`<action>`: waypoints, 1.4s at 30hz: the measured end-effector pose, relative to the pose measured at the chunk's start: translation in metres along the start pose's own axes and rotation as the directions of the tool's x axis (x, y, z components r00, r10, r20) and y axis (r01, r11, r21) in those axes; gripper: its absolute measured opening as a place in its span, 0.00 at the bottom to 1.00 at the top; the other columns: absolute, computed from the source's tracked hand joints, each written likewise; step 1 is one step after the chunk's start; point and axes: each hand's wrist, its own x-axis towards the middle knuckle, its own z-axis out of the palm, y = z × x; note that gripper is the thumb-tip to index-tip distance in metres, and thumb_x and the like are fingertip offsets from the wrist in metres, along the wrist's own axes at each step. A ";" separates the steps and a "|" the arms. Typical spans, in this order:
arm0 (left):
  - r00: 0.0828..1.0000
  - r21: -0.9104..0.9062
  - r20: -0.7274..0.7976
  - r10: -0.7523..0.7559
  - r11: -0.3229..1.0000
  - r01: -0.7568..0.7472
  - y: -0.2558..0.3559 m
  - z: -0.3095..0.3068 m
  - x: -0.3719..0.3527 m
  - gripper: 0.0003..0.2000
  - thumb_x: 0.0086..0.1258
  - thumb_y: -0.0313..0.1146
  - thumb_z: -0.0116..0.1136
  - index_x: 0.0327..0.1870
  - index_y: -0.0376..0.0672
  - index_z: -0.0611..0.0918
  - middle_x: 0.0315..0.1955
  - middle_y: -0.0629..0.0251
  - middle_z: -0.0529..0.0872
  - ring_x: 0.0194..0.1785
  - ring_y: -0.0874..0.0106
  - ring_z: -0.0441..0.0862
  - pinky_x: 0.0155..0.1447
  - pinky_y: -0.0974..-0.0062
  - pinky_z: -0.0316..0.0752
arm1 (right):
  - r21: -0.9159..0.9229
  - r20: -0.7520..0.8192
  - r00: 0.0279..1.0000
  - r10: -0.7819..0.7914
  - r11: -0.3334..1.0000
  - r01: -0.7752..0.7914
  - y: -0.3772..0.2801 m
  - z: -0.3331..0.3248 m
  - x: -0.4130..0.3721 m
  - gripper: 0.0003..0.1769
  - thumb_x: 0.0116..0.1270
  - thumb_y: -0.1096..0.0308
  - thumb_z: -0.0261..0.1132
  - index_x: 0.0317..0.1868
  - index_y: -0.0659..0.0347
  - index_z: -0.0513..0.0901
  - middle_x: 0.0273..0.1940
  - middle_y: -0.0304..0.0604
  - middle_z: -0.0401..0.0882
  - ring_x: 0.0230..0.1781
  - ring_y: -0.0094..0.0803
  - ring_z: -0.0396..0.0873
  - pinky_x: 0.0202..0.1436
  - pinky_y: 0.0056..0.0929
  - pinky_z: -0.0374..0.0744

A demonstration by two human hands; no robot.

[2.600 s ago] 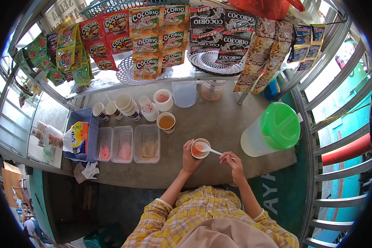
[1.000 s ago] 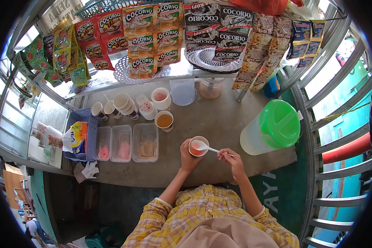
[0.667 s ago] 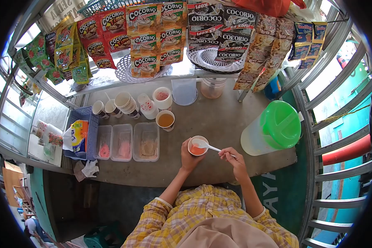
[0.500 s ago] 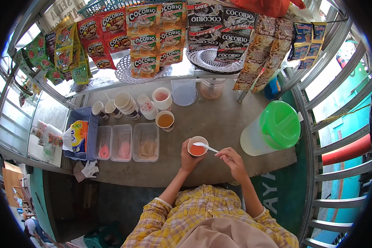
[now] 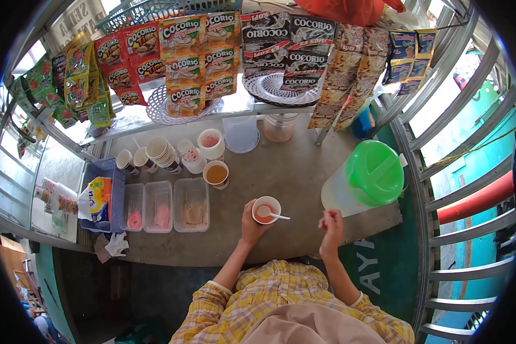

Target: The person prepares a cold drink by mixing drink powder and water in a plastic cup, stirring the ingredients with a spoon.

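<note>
My left hand (image 5: 254, 225) is wrapped round a paper cup (image 5: 268, 202) of orange-red drink near the table's front edge. A white plastic spoon (image 5: 276, 215) rests in that cup, its handle pointing right over the rim. My right hand (image 5: 331, 230) is raised to the right of the cup, touching neither cup nor spoon; its fingers are curled and hold nothing I can see. Behind and left of the held cup stands another cup of amber drink (image 5: 217, 174). The jug with a green lid (image 5: 375, 172) is just beyond my right hand.
Three plastic tubs (image 5: 191, 205) of powder stand left, beside a blue basket (image 5: 106, 198). Stacked paper cups (image 5: 163, 153) and a clear container (image 5: 241, 136) are behind them. Sachet strips (image 5: 186, 63) hang above the table's back. Metal bars (image 5: 470, 246) line the right side.
My right hand has let go of the spoon and moved right, away from the cup. The spoon now leans in the cup by itself. The whole view has shifted slightly.
</note>
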 end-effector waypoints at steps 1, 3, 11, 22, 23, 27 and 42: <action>1.000 0.011 0.008 0.006 1.000 -0.006 0.000 0.000 0.000 0.43 0.41 0.33 0.81 0.61 0.39 0.67 0.54 0.55 0.76 0.56 0.60 0.78 0.58 0.66 0.75 | 0.042 -0.131 0.990 0.053 0.998 -0.048 0.008 -0.013 0.000 0.08 0.70 0.66 0.56 0.48 0.54 0.74 0.30 0.31 0.69 0.29 0.17 0.68 0.33 0.18 0.66; 1.000 0.012 0.012 0.000 1.000 0.000 -0.002 0.000 -0.001 0.43 0.41 0.34 0.81 0.61 0.39 0.67 0.54 0.56 0.76 0.56 0.60 0.78 0.59 0.66 0.75 | 0.147 -0.372 0.913 0.170 0.981 -0.123 0.018 -0.041 0.003 0.10 0.70 0.64 0.56 0.49 0.53 0.75 0.31 0.30 0.68 0.30 0.16 0.69 0.34 0.19 0.66; 0.997 -0.040 0.081 0.003 0.999 0.000 0.006 -0.001 0.004 0.42 0.42 0.39 0.81 0.60 0.40 0.70 0.49 0.53 0.81 0.50 0.57 0.82 0.52 0.64 0.79 | -0.042 -0.358 0.901 -0.245 0.968 0.246 -0.031 -0.131 0.117 0.33 0.73 0.41 0.48 0.64 0.59 0.69 0.57 0.37 0.73 0.59 0.31 0.70 0.64 0.33 0.66; 0.965 -0.161 0.244 -0.096 0.977 0.138 0.033 -0.016 -0.010 0.42 0.44 0.39 0.79 0.64 0.41 0.69 0.49 0.55 0.83 0.51 0.61 0.83 0.53 0.68 0.79 | 0.262 0.554 0.833 0.022 0.944 -0.199 -0.118 -0.109 0.210 0.37 0.68 0.46 0.51 0.68 0.65 0.65 0.57 0.48 0.76 0.53 0.37 0.77 0.58 0.35 0.76; 0.955 -0.162 0.267 -0.131 0.970 0.179 0.040 -0.020 -0.013 0.42 0.45 0.39 0.78 0.64 0.42 0.69 0.49 0.55 0.83 0.52 0.61 0.83 0.53 0.68 0.79 | 0.266 0.549 0.835 0.044 0.938 -0.224 -0.119 -0.107 0.206 0.36 0.67 0.49 0.52 0.68 0.65 0.65 0.57 0.49 0.76 0.52 0.37 0.78 0.57 0.35 0.76; 0.929 -0.178 0.352 -0.114 0.966 0.186 0.049 -0.024 -0.028 0.44 0.44 0.39 0.79 0.64 0.42 0.67 0.49 0.55 0.83 0.53 0.62 0.82 0.56 0.66 0.78 | 0.210 0.495 0.869 0.013 0.968 -0.134 -0.124 -0.094 0.188 0.35 0.65 0.50 0.54 0.66 0.66 0.67 0.55 0.49 0.78 0.51 0.38 0.79 0.56 0.35 0.77; 0.913 -0.261 0.394 -0.103 0.940 0.219 0.043 -0.025 -0.049 0.45 0.43 0.36 0.78 0.65 0.41 0.65 0.55 0.55 0.76 0.59 0.60 0.77 0.62 0.67 0.73 | -0.094 0.744 0.667 0.045 0.995 0.038 -0.149 0.012 0.101 0.34 0.58 0.54 0.60 0.59 0.72 0.74 0.59 0.54 0.75 0.57 0.39 0.76 0.62 0.34 0.73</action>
